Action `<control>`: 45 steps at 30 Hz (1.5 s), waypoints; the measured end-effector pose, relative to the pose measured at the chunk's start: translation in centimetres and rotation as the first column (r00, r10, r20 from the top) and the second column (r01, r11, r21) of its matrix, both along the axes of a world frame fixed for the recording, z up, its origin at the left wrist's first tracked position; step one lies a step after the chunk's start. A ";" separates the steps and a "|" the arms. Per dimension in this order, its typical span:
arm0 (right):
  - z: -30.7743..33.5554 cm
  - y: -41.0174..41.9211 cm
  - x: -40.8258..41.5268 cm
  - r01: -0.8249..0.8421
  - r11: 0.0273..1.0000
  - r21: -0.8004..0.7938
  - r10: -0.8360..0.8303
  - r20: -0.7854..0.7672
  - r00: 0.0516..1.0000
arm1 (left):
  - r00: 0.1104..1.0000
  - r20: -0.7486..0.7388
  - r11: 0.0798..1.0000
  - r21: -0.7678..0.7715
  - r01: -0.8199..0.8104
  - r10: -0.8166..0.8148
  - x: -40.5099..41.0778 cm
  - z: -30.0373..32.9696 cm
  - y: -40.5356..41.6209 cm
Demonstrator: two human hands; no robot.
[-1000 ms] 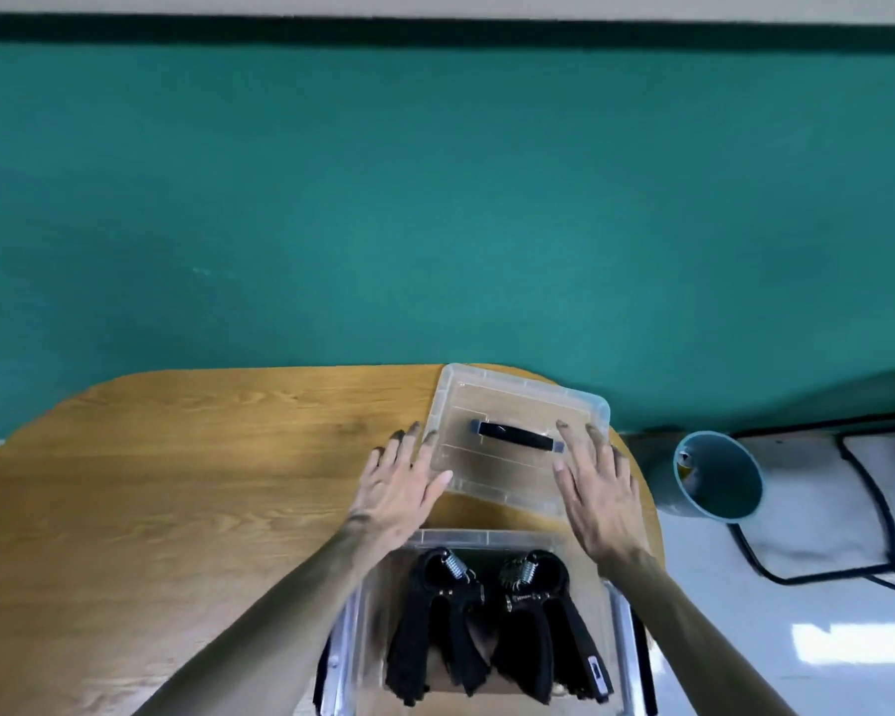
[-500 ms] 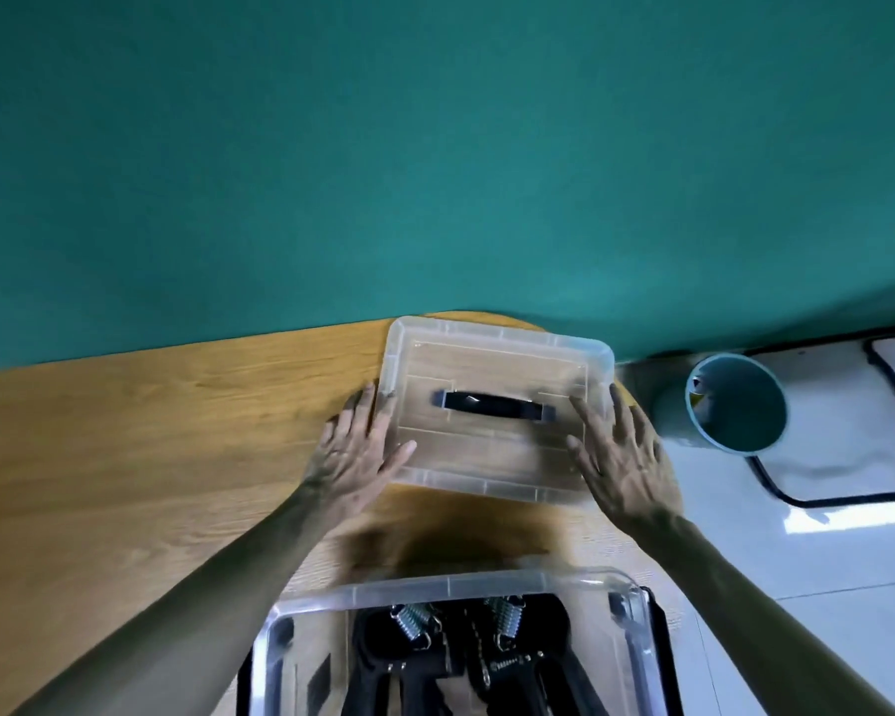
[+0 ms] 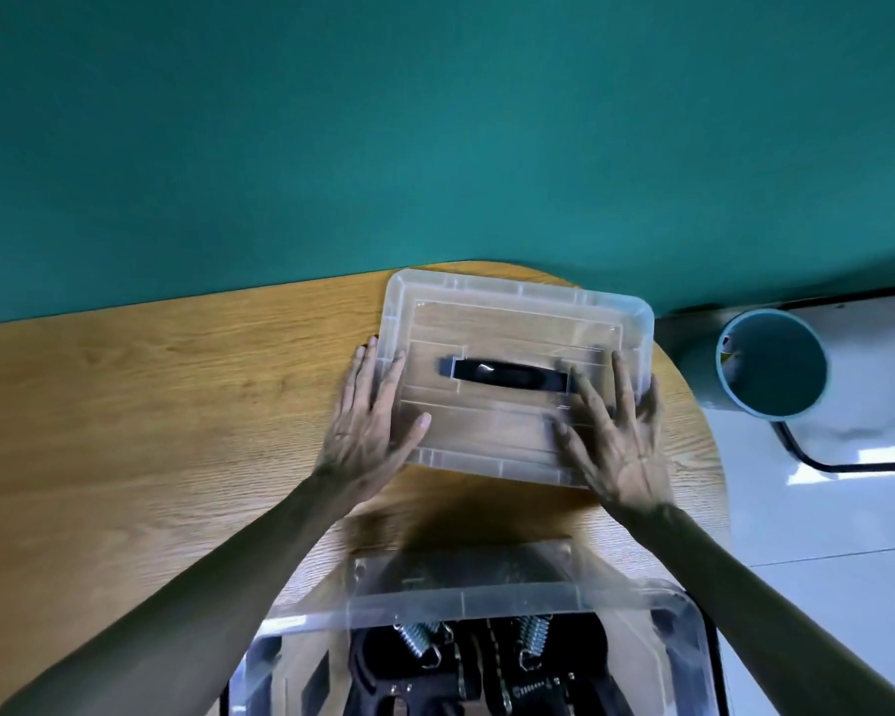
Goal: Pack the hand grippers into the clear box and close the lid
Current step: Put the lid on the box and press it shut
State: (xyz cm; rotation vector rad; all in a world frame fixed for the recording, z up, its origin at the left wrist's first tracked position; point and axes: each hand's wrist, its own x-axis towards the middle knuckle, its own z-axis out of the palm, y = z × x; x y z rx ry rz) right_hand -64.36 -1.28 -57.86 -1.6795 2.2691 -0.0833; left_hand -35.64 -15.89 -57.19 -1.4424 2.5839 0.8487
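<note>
The clear lid with a black handle lies flat at the far right end of the wooden table. My left hand holds its left end, thumb on top and fingers along the edge. At the right end my right hand holds the lid the same way, fingers spread. The clear box stands at the table's near edge, under my forearms. Black hand grippers with steel springs lie inside it.
A teal waste bin stands on the white floor just right of the table's rounded end. A black cable loops on the floor beyond it. A teal wall rises behind the table.
Both hands have moved from beside the lid onto its two ends. The view has tipped forward, so the lid looks nearer and the box has slid to the bottom edge.
</note>
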 end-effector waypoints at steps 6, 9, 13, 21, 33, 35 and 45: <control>0.4 0.0 -0.3 -0.047 0.999 -0.026 0.048 0.039 0.998 | 0.997 -0.069 0.998 0.062 -0.029 0.033 0.0 -0.4 0.5; 0.2 0.0 -0.3 -0.036 0.998 -0.058 0.039 0.046 0.998 | 0.986 -0.121 0.987 0.129 -0.099 0.114 -0.5 0.8 0.5; 0.7 -0.2 0.5 0.006 0.991 -0.135 0.005 0.084 0.996 | 0.980 -0.134 0.982 0.144 -0.124 0.144 -0.9 2.0 0.7; 2.1 -0.8 -0.2 -0.058 0.986 -0.155 0.063 0.029 0.998 | 0.972 -0.134 0.972 0.164 -0.169 0.191 -1.2 3.5 1.1; 8.8 -0.7 0.7 -0.059 0.938 -0.341 0.046 -0.046 0.998 | 0.952 -0.199 0.972 0.098 -0.216 0.232 -0.7 10.9 1.9; 9.8 -0.7 1.1 -0.066 0.943 -0.326 0.042 -0.081 0.996 | 0.947 -0.209 0.969 0.091 -0.229 0.243 -0.1 12.3 2.2; 18.0 0.9 3.8 -0.043 0.873 -0.485 -0.016 -0.118 0.993 | 0.929 -0.263 0.965 0.058 -0.255 0.261 2.3 19.6 4.6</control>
